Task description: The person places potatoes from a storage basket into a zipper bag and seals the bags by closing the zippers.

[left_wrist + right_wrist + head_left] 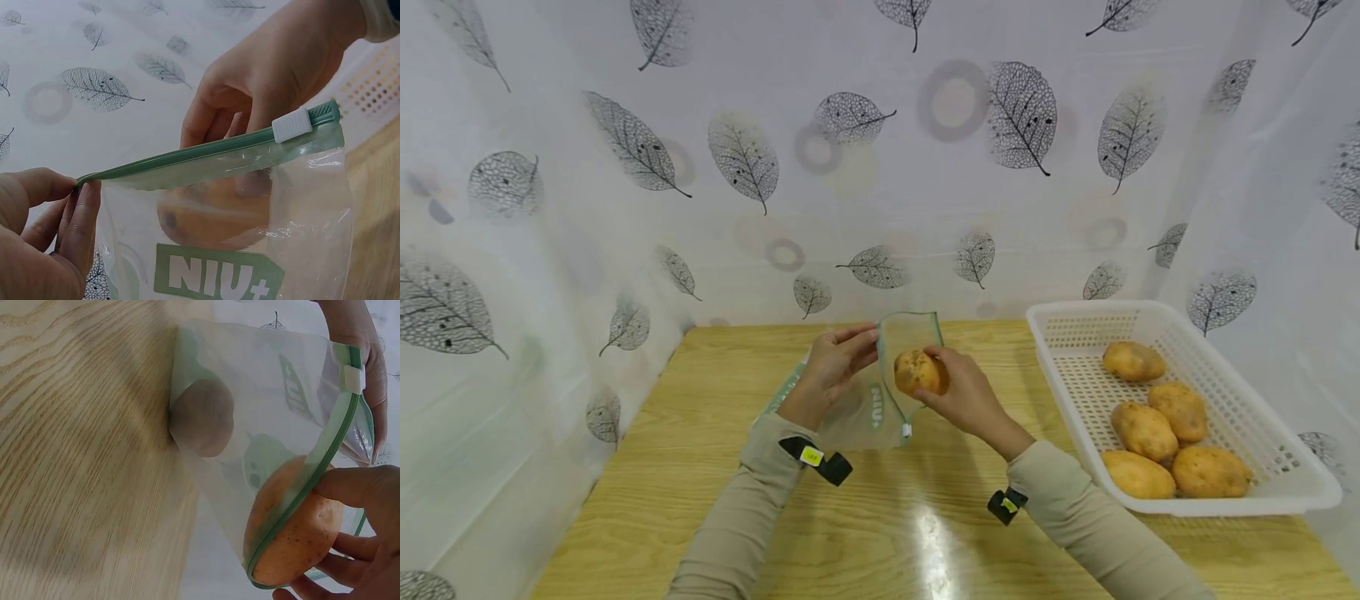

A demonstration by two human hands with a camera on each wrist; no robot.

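Note:
My left hand [833, 368] pinches the green zip edge of a clear slider bag [859, 423] between thumb and fingers, at one end of its mouth. Printed on the bag is a green "NIU+" label [215, 270], and a white slider [292, 125] sits near the zip's other end. With thumb and fingers, my right hand [967, 390] grips a yellow-brown potato [299, 534] at the open mouth. Part of this potato is inside, behind the clear film. Another potato [203, 417] lies at the bottom of the bag, close to the wooden table.
On the right stands a white plastic basket [1225, 506] with several potatoes [1212, 472] in it. The wooden table [700, 467] meets a white leaf-print curtain [880, 192] at the back, and more curtain hangs at both sides.

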